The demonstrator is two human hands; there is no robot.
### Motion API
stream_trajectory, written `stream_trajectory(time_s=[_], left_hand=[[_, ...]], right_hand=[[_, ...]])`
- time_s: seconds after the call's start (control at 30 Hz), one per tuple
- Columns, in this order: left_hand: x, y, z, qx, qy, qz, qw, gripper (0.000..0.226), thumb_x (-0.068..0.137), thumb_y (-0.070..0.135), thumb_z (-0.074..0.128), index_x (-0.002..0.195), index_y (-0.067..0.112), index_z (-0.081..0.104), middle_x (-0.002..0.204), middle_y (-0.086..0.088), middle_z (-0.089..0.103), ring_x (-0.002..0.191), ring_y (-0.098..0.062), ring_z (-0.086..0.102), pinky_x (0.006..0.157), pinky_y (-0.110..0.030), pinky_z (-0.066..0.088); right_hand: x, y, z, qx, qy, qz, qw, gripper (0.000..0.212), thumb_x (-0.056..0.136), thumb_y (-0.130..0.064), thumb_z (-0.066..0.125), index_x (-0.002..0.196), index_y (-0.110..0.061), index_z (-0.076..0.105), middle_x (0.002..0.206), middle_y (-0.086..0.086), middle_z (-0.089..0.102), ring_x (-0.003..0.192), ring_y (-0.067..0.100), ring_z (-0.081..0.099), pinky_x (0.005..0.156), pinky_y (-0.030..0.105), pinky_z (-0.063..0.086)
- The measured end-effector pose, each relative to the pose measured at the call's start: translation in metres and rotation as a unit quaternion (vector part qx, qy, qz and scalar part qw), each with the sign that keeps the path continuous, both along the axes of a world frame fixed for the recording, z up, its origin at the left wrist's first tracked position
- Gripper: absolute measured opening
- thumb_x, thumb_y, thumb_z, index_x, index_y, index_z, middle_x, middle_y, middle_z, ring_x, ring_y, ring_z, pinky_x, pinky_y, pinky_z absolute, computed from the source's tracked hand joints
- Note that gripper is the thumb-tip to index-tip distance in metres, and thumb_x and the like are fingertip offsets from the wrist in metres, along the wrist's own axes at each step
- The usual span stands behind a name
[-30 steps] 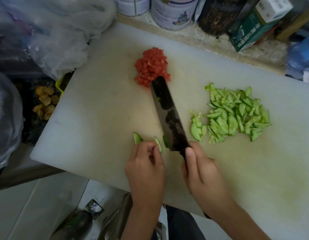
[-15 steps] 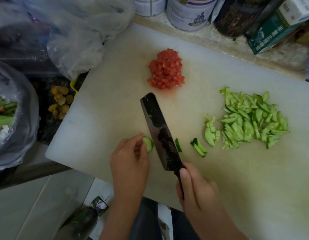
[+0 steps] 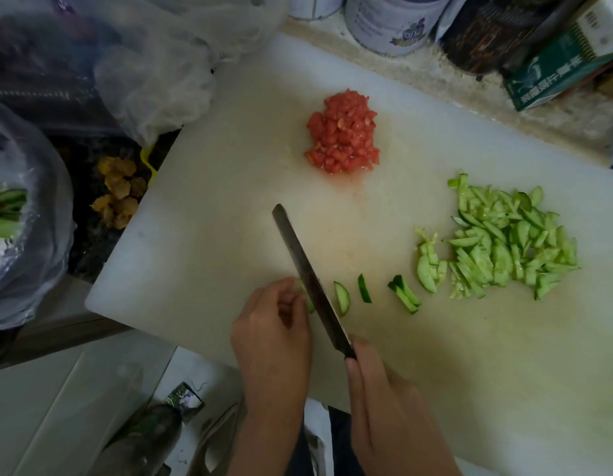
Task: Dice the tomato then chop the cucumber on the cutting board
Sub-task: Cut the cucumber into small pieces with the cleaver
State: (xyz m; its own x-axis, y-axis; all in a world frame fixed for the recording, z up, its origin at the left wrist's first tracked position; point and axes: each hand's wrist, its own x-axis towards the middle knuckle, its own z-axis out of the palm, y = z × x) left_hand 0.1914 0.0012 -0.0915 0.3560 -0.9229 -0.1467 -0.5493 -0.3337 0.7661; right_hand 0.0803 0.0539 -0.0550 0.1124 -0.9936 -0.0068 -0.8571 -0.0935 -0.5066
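Green slices (image 3: 342, 297) now lie just right of the knife (image 3: 308, 276), where a second ago we saw none. With the short pair of sticks (image 3: 404, 293) beyond them, they trail towards the big cucumber heap (image 3: 504, 242) further right of the knife. The blade, which lay with its tip against the diced tomato (image 3: 343, 132), has drawn back and stands edge-down, well short of that red pile. Our left hand (image 3: 274, 341), left of the knife, curls its fingers onto the cucumber stub (image 3: 309, 302), of which only a sliver shows against the blade. Our right hand (image 3: 384, 400) is wrapped round the handle at the knife's near end. All of it sits on the white cutting board (image 3: 229, 166). We judge the tomato finished and the cucumber a cut or two from done, with fingertips very near the edge
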Motion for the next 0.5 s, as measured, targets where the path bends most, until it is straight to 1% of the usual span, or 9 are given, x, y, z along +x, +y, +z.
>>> stream_trajectory(time_s=[0.1,0.2,0.27,0.3,0.33,0.4,0.43,0.47,0.5], left_hand=[[0.001,0.003,-0.003,-0.006,0.009,-0.001,1.000,0.021,0.075,-0.005,0.074,0.084,0.013,0.070,0.075,0.004,0.064,0.064,0.005,0.055,0.066,-0.002,0.041],[0.004,0.004,-0.006,-0.011,0.014,-0.010,1.000,0.022,0.075,-0.006,0.074,0.082,0.013,0.067,0.076,0.004,0.061,0.065,0.006,0.054,0.065,-0.002,0.040],[0.007,0.005,-0.008,-0.011,0.012,-0.025,1.000,0.022,0.075,-0.005,0.075,0.084,0.013,0.067,0.078,0.006,0.059,0.064,0.006,0.053,0.065,-0.002,0.040],[0.009,0.006,-0.008,-0.014,0.013,-0.034,0.999,0.023,0.075,-0.005,0.075,0.087,0.014,0.067,0.080,0.007,0.057,0.064,0.006,0.053,0.065,-0.002,0.040],[0.011,0.006,-0.008,-0.019,0.014,-0.045,0.999,0.025,0.075,-0.004,0.076,0.091,0.013,0.068,0.083,0.008,0.054,0.066,0.007,0.053,0.065,-0.001,0.039],[0.015,0.004,-0.008,-0.025,0.013,-0.077,0.997,0.030,0.076,-0.001,0.076,0.103,0.011,0.067,0.091,0.008,0.052,0.068,0.008,0.053,0.065,-0.002,0.041],[0.018,0.003,-0.007,-0.023,0.010,-0.099,0.995,0.033,0.078,0.002,0.075,0.109,0.010,0.066,0.096,0.006,0.052,0.065,0.006,0.053,0.064,-0.005,0.044],[0.021,0.000,-0.007,-0.018,0.008,-0.122,0.992,0.037,0.079,0.006,0.075,0.114,0.010,0.064,0.102,0.003,0.052,0.061,0.004,0.052,0.062,-0.011,0.047],[0.024,-0.003,-0.005,-0.010,0.008,-0.143,0.990,0.041,0.080,0.008,0.075,0.119,0.011,0.062,0.106,0.001,0.052,0.061,0.002,0.052,0.062,-0.016,0.049]], right_hand=[[0.010,0.004,-0.001,0.025,0.042,-0.010,0.999,0.041,0.104,-0.033,0.014,0.109,-0.012,0.049,0.049,-0.002,0.050,0.027,0.011,0.039,0.031,0.019,0.027],[0.017,0.007,-0.006,0.067,0.093,-0.019,0.993,0.040,0.103,-0.030,0.014,0.109,-0.011,0.049,0.051,0.000,0.049,0.026,0.013,0.039,0.033,0.019,0.021],[0.019,0.009,-0.008,0.076,0.093,-0.010,0.993,0.041,0.103,-0.031,0.014,0.109,-0.010,0.048,0.050,0.000,0.049,0.026,0.015,0.040,0.032,0.020,0.021],[0.018,0.007,-0.007,0.084,0.076,-0.007,0.994,0.042,0.104,-0.033,0.013,0.109,-0.009,0.048,0.049,0.000,0.049,0.027,0.014,0.040,0.029,0.022,0.025],[0.017,0.002,-0.004,0.096,0.052,-0.008,0.994,0.044,0.103,-0.035,0.014,0.109,-0.010,0.050,0.048,-0.002,0.049,0.028,0.012,0.041,0.029,0.020,0.029],[0.010,-0.014,-0.003,0.123,-0.006,-0.029,0.992,0.053,0.101,-0.047,0.015,0.107,-0.014,0.055,0.051,-0.012,0.046,0.036,0.000,0.040,0.039,0.013,0.035],[0.006,-0.020,-0.002,0.129,-0.053,-0.049,0.989,0.053,0.098,-0.055,0.016,0.105,-0.019,0.056,0.051,-0.014,0.042,0.040,-0.002,0.040,0.042,0.008,0.033],[0.002,-0.025,0.000,0.145,-0.106,-0.068,0.981,0.049,0.096,-0.058,0.020,0.102,-0.024,0.054,0.048,-0.012,0.039,0.041,-0.001,0.042,0.042,0.006,0.029],[-0.003,-0.027,0.004,0.161,-0.145,-0.079,0.973,0.044,0.093,-0.062,0.023,0.097,-0.029,0.052,0.047,-0.005,0.043,0.041,0.003,0.045,0.041,0.007,0.027]])
